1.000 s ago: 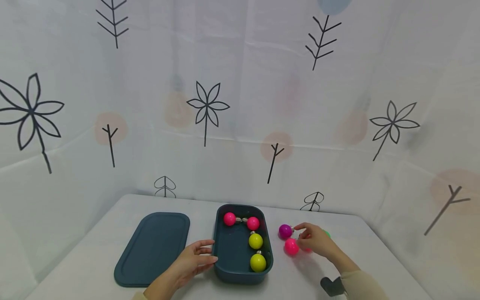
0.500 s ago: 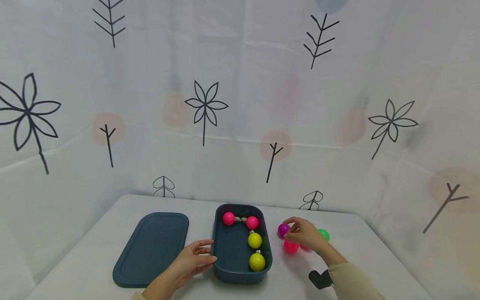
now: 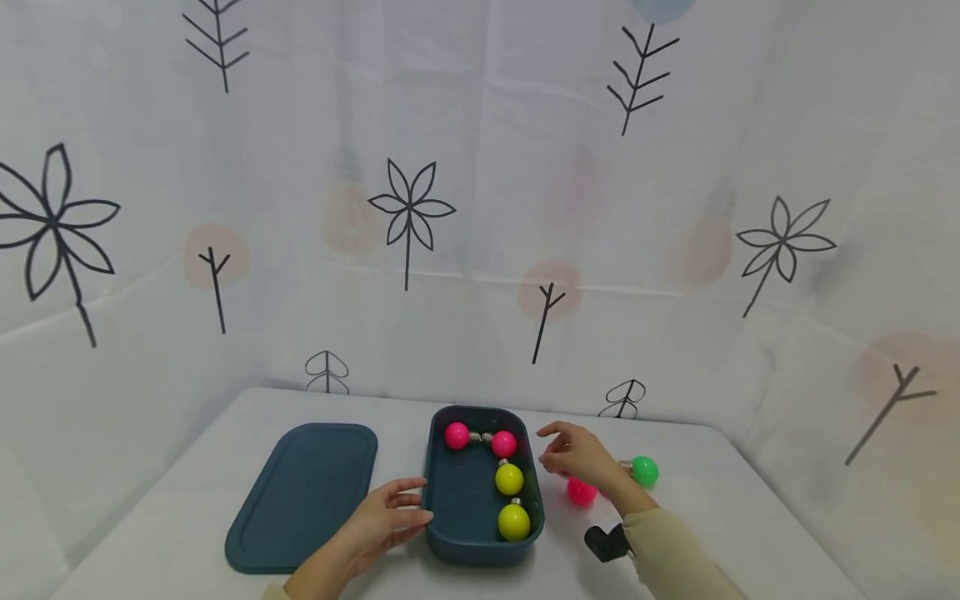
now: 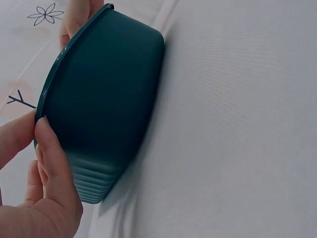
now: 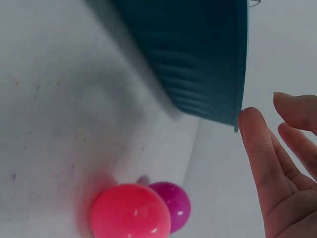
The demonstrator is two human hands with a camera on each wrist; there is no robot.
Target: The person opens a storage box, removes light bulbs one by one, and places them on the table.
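A dark teal box (image 3: 480, 552) stands on the table, holding two pink light bulbs (image 3: 457, 435) and two yellow ones (image 3: 513, 522). My left hand (image 3: 378, 523) lies along its left side, extended fingertips and thumb at the rim. Beyond the right rim hovers my right hand (image 3: 581, 457), empty, fingers loosely bent; in the right wrist view a fingertip (image 5: 251, 116) is right by the rim. Below that hand a pink bulb (image 5: 131, 213) and a purple bulb (image 5: 173, 203) lie on the table. The head view hides the purple bulb behind the hand.
A flat teal lid (image 3: 303, 496) lies left of the box. A green bulb (image 3: 645, 472) lies to the right, past my right wrist. Beside the right sleeve shows a black heart-shaped piece (image 3: 606, 543). A patterned white curtain (image 3: 480, 208) hangs behind the table.
My right hand has moved left from over the purple and pink bulbs to the box's right rim, the black heart-shaped piece shifting with the arm. The left hand keeps its place.
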